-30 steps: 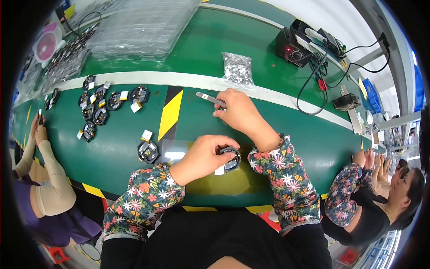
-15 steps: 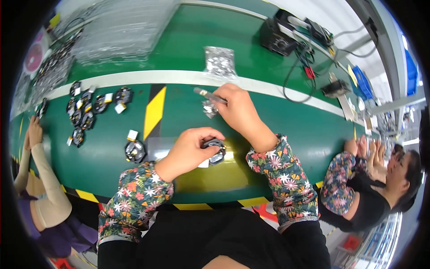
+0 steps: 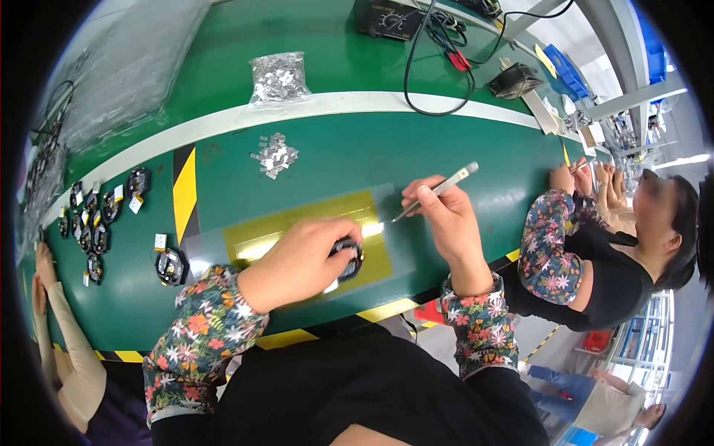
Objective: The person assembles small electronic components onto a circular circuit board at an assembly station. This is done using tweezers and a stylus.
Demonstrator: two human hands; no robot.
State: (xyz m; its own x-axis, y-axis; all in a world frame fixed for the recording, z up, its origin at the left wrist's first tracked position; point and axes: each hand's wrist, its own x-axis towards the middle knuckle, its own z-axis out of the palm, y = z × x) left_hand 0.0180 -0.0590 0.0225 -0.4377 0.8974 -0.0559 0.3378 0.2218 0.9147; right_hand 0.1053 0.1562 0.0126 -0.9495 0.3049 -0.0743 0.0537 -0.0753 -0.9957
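"How far along are you?"
"Your left hand grasps a black module, centre; your right hand pinches tweezers, centre right. Silver pieces, upper left, seem unused; finished steps unclear."

I see floral sleeves patterned in white, pink, orange and green on a dark ground, against a green bench marked with yellow-and-black striped tape. My feed shows the mat amber-yellow, the tweezers silver-grey, the round device mostly black, and the piled pieces silvery.
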